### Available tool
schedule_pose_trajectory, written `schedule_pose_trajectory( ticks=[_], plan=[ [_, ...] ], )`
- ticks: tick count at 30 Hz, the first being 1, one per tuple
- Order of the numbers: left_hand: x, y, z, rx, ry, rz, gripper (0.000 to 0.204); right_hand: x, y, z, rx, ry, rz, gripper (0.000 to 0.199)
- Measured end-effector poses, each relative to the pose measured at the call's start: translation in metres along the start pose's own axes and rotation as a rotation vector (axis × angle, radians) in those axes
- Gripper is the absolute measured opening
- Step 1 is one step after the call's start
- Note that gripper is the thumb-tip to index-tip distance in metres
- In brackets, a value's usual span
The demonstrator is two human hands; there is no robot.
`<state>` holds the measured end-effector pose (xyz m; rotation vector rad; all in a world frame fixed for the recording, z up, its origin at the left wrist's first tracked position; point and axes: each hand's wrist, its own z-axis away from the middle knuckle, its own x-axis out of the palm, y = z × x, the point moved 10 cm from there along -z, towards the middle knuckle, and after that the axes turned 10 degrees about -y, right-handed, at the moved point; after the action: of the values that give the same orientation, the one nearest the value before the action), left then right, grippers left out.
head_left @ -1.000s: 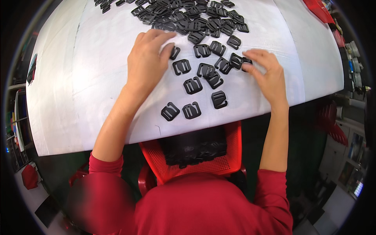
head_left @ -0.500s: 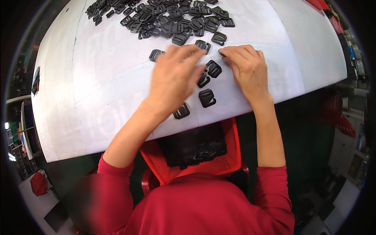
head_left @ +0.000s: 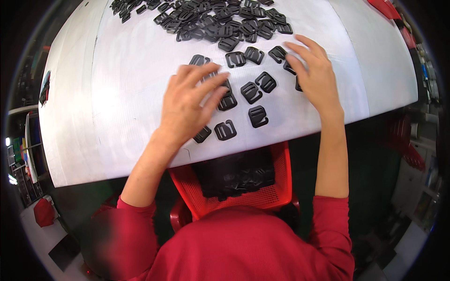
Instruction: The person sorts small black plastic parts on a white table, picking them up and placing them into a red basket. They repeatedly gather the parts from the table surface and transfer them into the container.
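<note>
1. Left hand [head_left: 188, 97]: hangs over the left part of the loose buckles [head_left: 258, 111], with fingers wide and thumb away from them. Seems held like this to leave room for a piece between thumb and fingers. Is slightly blurred; cannot tell about touching the buckles below.
2. Right hand [head_left: 318, 77]: stands at the right side of the loose buckles, with thumb and forefinger apart, in a curved shape. Shows nothing gripped between the tips. Covers partly two buckles, so cannot tell about contact there.
3. Loose buckles: lie flat on the white table [head_left: 131, 103], between and under the two hands, some apart, some touching. Are black and slotted, with a hook-like open side. Probably lie so near to the body for easy reach by both hands.
4. Pile [head_left: 224, 31]: lies at the far part of the table, with many black buckles one over another. Perhaps kept there in order to leave room in front.
5. Red basket [head_left: 283, 173]: sits below the near edge of the table, just before the body, with dark bits [head_left: 234, 182] inside. Appears to be put there for closeness to both hands.
</note>
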<state>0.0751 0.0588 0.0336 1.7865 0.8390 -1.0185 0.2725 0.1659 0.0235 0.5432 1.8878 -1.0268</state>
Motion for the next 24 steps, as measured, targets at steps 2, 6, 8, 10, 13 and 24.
schedule_pose_trajectory(
  ticks=[2,6,8,10,13,24],
  plan=[
    [-0.012,-0.026,0.006,-0.072,0.032,0.007,0.032,0.0,0.017,0.021,0.079,-0.012,-0.036,0.039],
    [-0.013,-0.061,0.015,-0.153,0.016,0.113,0.044,0.021,0.01,0.059,0.132,-0.173,0.102,0.05],
    [-0.004,-0.058,0.008,-0.098,-0.016,0.081,0.045,0.019,0.005,0.056,0.11,-0.12,-0.014,0.051],
    [0.009,-0.05,-0.001,-0.048,-0.06,0.017,0.047,0.018,-0.001,0.045,0.106,-0.062,-0.14,0.052],
    [0.03,-0.031,-0.019,-0.002,-0.115,-0.094,0.05,0.029,-0.015,0.017,0.038,-0.064,-0.051,0.051],
    [0.034,-0.048,-0.036,-0.037,-0.138,-0.313,0.043,0.055,-0.053,-0.014,-0.144,-0.027,0.131,0.042]
  ],
)
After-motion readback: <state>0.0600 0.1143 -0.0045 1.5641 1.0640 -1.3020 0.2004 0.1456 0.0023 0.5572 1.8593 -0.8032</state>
